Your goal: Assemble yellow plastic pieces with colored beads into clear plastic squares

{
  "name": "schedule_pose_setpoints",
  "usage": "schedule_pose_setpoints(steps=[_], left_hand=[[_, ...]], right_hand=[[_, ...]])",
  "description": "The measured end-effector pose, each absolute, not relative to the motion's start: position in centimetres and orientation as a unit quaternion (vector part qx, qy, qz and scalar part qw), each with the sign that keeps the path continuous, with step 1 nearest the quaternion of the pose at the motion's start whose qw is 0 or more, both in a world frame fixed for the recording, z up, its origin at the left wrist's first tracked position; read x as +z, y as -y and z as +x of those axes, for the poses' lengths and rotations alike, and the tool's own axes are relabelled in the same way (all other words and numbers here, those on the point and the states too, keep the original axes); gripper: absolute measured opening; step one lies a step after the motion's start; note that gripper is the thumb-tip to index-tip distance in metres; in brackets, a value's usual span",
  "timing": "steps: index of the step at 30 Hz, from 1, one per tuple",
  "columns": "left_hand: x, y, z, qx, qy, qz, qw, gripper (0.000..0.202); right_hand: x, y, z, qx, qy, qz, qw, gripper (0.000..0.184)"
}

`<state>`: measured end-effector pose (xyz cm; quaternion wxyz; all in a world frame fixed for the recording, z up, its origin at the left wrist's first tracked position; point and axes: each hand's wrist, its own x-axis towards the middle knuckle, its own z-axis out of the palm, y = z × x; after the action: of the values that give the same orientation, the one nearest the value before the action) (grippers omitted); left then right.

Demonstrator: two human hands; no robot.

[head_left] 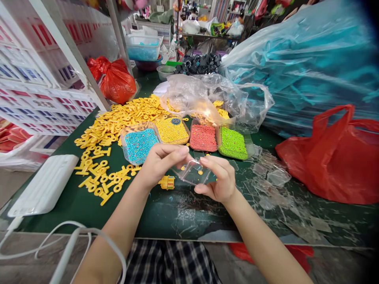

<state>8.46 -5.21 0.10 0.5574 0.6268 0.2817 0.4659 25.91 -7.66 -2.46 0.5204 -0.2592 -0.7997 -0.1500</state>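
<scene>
Both hands meet above the green table (166, 213) near its front edge. My right hand (217, 181) grips a small clear plastic case (194, 175) with fingers curled round it. My left hand (161, 161) pinches the case's left end from above. A small yellow plastic piece (167, 182) lies on the table just below my left hand. Behind the hands stand trays of tiny beads: blue (139, 145), yellow (171, 129), red (203, 137) and green (233, 142).
A heap of yellow plastic parts (112, 126) covers the table's left side. Clear plastic lids (266, 177) lie scattered at right. A crumpled clear bag (207, 98), red bags (334, 157) (114, 79), a big blue-filled sack (310, 59), a white device (44, 185) with cable, and white racks (44, 67) surround the workspace.
</scene>
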Motion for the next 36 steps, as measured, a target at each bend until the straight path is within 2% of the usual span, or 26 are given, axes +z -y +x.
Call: schedule_pose_setpoints(steps=[3,8,18,29,33,36], left_hand=[[0.1,5.3,8.3,0.482,-0.25,0.64,0.543,0.033],[0.0,5.7,8.5,0.53,-0.173,0.68,0.476,0.038],[0.8,6.7,9.1,0.511,-0.213,0.652,0.518,0.037],[0.8,7.1,9.2,0.559,-0.24,0.666,0.433,0.026],[0.7,7.2,9.3,0.561,-0.237,0.668,0.429,0.025],[0.8,7.2,9.3,0.564,-0.252,0.665,0.42,0.023]], right_hand=[[-2.5,7.4,26.4,-0.155,0.789,-0.264,0.533,0.046],[-2.6,6.8,27.6,-0.132,0.776,-0.266,0.557,0.045],[-2.3,6.9,27.8,-0.151,0.77,-0.279,0.554,0.038],[-3.9,6.6,27.9,-0.059,0.749,-0.222,0.622,0.058],[-3.7,6.8,28.2,-0.046,0.753,-0.243,0.61,0.053],[-2.8,6.9,28.4,-0.04,0.778,-0.288,0.556,0.04]])
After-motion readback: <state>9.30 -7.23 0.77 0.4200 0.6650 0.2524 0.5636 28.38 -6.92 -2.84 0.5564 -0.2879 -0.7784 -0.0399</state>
